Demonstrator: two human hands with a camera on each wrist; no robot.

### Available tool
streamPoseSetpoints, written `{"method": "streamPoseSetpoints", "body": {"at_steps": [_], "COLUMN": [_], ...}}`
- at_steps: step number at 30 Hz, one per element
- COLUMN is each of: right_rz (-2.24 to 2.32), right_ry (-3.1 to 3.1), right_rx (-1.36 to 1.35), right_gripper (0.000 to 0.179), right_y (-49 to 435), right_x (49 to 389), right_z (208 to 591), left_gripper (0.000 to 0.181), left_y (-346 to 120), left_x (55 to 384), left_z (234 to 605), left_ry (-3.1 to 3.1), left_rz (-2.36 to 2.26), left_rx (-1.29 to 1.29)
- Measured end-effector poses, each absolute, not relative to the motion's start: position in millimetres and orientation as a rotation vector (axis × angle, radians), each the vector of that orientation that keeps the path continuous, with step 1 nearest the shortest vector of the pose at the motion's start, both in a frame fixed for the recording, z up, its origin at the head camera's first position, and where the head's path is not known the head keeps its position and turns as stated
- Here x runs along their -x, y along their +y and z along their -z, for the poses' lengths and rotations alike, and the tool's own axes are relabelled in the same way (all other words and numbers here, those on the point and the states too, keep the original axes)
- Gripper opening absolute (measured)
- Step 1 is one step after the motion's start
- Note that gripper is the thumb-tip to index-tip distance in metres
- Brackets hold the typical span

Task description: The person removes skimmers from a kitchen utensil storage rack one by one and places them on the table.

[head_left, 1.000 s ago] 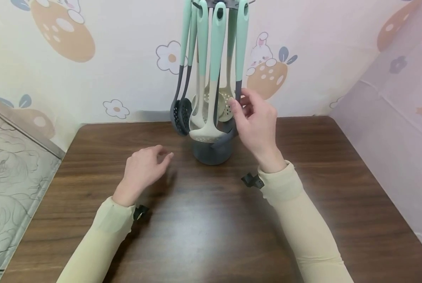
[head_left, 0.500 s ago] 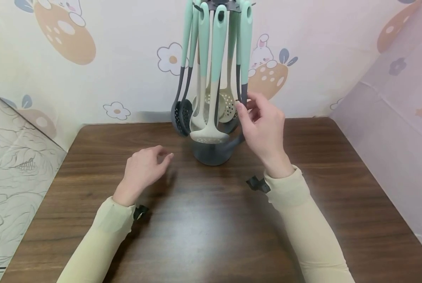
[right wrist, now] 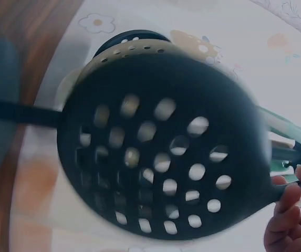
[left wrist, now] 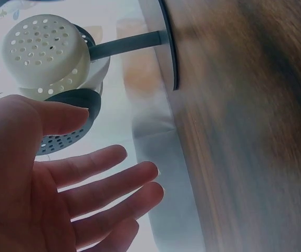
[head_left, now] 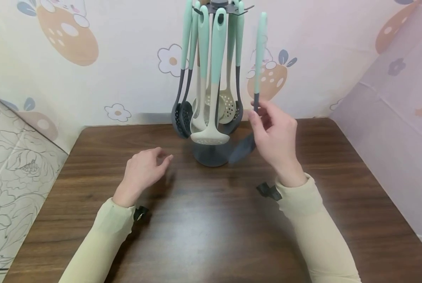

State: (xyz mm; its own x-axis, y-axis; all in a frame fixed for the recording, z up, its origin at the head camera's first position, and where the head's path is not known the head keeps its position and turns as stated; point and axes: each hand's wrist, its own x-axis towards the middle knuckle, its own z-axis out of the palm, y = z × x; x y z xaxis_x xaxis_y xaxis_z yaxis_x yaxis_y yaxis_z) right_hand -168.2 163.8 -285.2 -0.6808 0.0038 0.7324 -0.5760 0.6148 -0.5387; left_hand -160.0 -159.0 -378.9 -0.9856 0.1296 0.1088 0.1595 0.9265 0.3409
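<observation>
My right hand (head_left: 276, 131) pinches a skimmer (head_left: 260, 55) low on its neck, to the right of the utensil rack. The skimmer has a mint handle on top and a dark grey head, which points left just beyond the rack's base (head_left: 211, 157). In the right wrist view, its round perforated head (right wrist: 166, 147) fills the middle, with my fingertips (right wrist: 289, 202) at its neck. My left hand (head_left: 144, 169) stays left of the rack, palm inward, with loosely bent fingers and nothing in them; its spread fingers also show in the left wrist view.
Several mint-handled utensils hang from the rack's hooked top (head_left: 219, 6), among them a cream skimmer (head_left: 210, 135) at the front and dark perforated ones (head_left: 178, 118) at the left. The rack stands near the back of a brown wooden table (head_left: 197, 236), before a patterned wall covering (head_left: 133, 70).
My right hand has moved right and toward me, taking the dark skimmer off its hook and away from the rack. The left hand has kept its place.
</observation>
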Motion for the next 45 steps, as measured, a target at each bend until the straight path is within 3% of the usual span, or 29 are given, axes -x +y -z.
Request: {"method": "streamPoseSetpoints", "body": {"at_steps": [11, 27, 37, 45], "right_rz": [-1.195, -1.713, -1.777, -2.021], "right_ry": [-2.435, -2.879, -3.104, -3.154], "right_rx": [-0.305, -0.140, -0.046, -0.029], "right_gripper": [0.025, 0.038, 0.038, 0.028], "right_y": [211.1, 257.6, 274.5, 278.4], "right_x": [154.6, 174.2, 190.5, 204.4], "right_z": [305.9, 341.5, 367.8, 392.0], "left_gripper": [0.046, 0.048, 0.044, 0.049], "left_y": [-161.4, -170.5, -172.1, -173.2], "left_x": [161.4, 164.1, 161.9, 159.7], "left_z": [384.0, 393.5, 400.7, 403.1], "left_ry": [-3.048, -3.170, -3.086, -3.014], "left_rz": [0.517, 0.351, 0.264, 0.258], "left_rx": [0.253, 0.324, 0.406, 0.450]}}
